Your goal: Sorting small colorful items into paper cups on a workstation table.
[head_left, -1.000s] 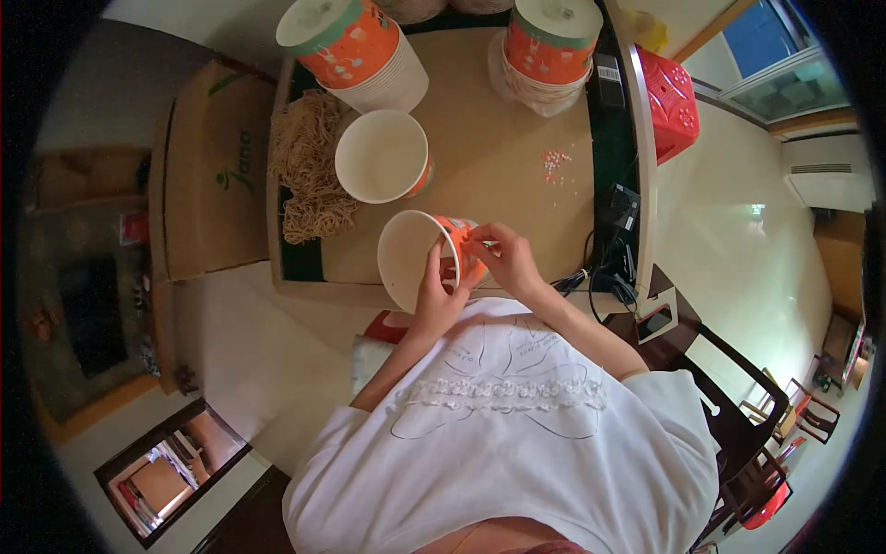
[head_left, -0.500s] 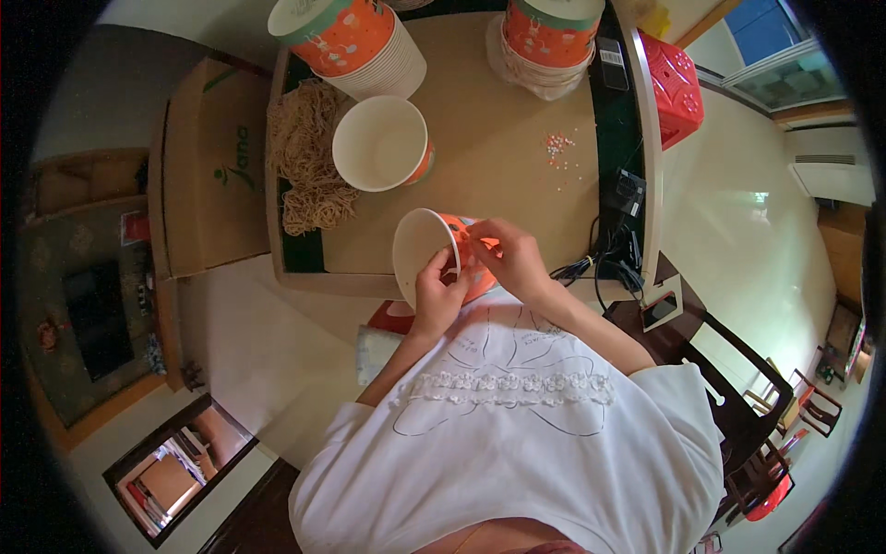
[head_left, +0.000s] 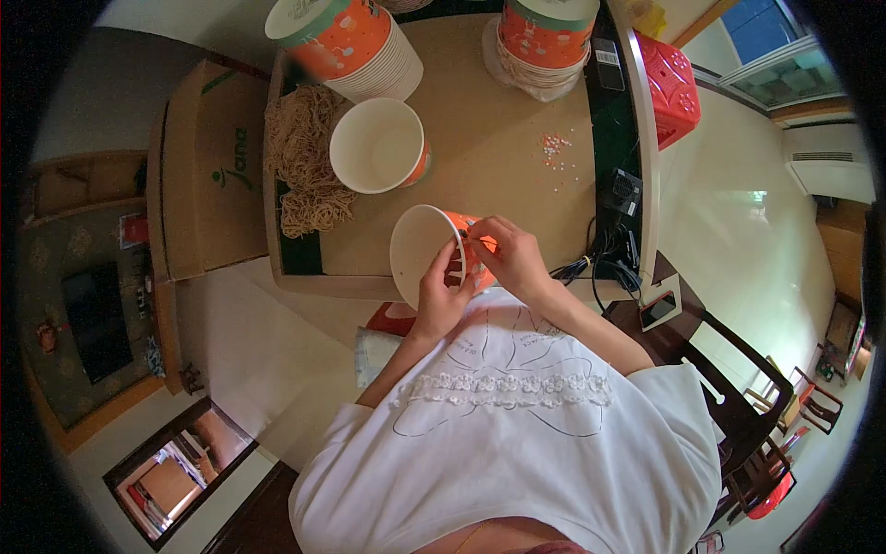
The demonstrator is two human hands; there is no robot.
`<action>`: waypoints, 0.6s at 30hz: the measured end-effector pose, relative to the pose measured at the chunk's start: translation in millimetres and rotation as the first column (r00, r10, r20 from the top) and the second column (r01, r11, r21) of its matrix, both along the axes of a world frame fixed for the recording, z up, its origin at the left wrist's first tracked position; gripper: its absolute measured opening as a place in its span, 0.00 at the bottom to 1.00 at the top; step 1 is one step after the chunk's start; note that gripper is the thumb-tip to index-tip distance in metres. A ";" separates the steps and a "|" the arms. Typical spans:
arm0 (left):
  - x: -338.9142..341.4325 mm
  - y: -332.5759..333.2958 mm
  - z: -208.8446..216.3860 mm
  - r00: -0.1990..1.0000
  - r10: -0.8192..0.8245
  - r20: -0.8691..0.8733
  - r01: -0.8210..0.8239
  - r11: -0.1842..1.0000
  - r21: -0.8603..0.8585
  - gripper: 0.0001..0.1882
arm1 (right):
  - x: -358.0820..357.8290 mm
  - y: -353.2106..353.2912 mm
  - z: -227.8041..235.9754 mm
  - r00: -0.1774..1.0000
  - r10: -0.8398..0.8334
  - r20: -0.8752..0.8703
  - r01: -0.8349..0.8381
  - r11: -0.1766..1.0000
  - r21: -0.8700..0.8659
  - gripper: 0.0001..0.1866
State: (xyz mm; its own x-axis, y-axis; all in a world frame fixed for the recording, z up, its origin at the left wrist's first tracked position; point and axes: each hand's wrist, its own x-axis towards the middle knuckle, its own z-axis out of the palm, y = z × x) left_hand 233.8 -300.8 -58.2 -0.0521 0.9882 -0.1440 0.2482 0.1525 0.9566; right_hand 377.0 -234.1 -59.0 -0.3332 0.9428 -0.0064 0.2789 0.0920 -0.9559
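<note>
An orange-printed paper tub (head_left: 415,263) lies tilted on its side at the table's front edge, its white mouth facing left. My left hand (head_left: 443,300) grips its near rim, with some fingers reaching inside. On the tub's orange outer wall, my right hand (head_left: 512,263) has its fingertips pinched together near the left fingers; whatever they hold is too small to make out. Just beyond stands another paper tub (head_left: 377,148), upright, its pale inside showing. Beside that one is a heap of tan string (head_left: 305,152).
Stacked orange tubs (head_left: 369,60) stand at the far left, and another stack (head_left: 546,42) at the far right. Small pink and white bits (head_left: 554,148) lie scattered on the brown tabletop (head_left: 480,157). Black cables (head_left: 604,258) and a red stool (head_left: 666,92) are to the right.
The right fingers have shifted slightly at the tub's wall, and the left fingers have moved a little along the rim. The whole view has drifted slightly.
</note>
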 end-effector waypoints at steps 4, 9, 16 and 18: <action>1.5 2.2 2.3 0.998 -0.019 0.067 0.024 0.998 -0.066 0.25 | 1.8 1.0 -0.8 1.000 0.013 0.027 -0.014 0.999 0.042 0.06; 1.3 16.9 -18.4 0.995 -0.036 -0.095 0.046 0.993 0.108 0.17 | 8.5 4.6 -14.8 0.999 0.012 0.047 -0.014 0.999 0.030 0.06; 19.2 46.3 -27.8 0.918 0.024 -0.397 0.065 0.976 0.209 0.07 | 20.8 11.5 -29.5 0.997 -0.074 -0.022 0.073 0.996 -0.056 0.06; 25.3 52.0 -30.4 0.910 0.027 -0.413 0.055 0.981 0.186 0.02 | 26.2 14.6 -33.1 0.997 -0.078 0.017 0.078 0.996 -0.043 0.06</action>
